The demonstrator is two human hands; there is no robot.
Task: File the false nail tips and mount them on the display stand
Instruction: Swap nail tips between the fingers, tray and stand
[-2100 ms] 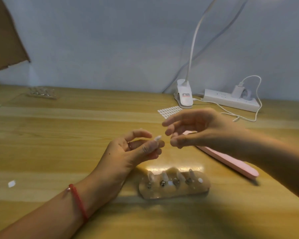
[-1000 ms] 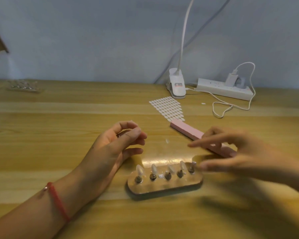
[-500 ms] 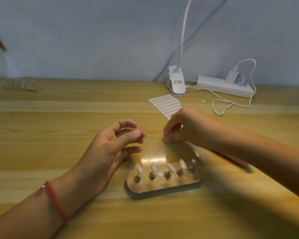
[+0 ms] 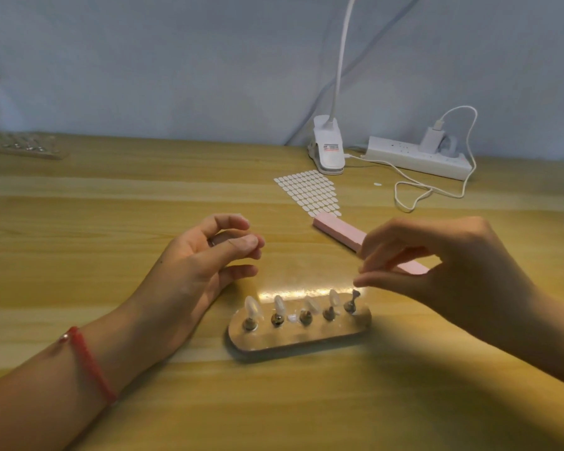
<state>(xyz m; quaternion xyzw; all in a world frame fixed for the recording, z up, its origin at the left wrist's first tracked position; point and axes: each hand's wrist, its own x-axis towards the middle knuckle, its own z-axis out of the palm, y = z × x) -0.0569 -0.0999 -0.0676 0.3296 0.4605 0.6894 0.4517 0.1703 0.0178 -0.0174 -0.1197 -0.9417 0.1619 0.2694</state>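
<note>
My left hand (image 4: 192, 271) rests on its edge on the pale wood-grain worktop (image 4: 111, 206). Its fingers (image 4: 238, 245) are loosely curled and released, holding nothing. A red woven cord bracelet (image 4: 88, 362) circles that wrist.

My right hand (image 4: 453, 275) hangs just above the right end of the display stand (image 4: 300, 340), with thumb and fingertips (image 4: 381, 282) drawn together in a pinch. I cannot tell whether a tip sits between them, because the spot is blurred.

The stand is a glossy, mirror-like oblong with rounded ends, lying near me between my two hands. It carries a row of five small metal pegs. Four of them bear translucent, slim, curved false nail tips (image 4: 253, 305) that stand tilted upward. The rightmost peg (image 4: 352, 302) shows only its dark metal head, just under my pinched fingertips.

Beyond the stand a matte pink rectangular file block (image 4: 339, 232) lies slantwise, its near end hidden behind my right hand. Next to its far end is a clear sheet of small white oval adhesive tabs (image 4: 310, 193). A white plastic lamp clip (image 4: 329, 148) and a white power strip (image 4: 417, 157) sit at the back.
</note>
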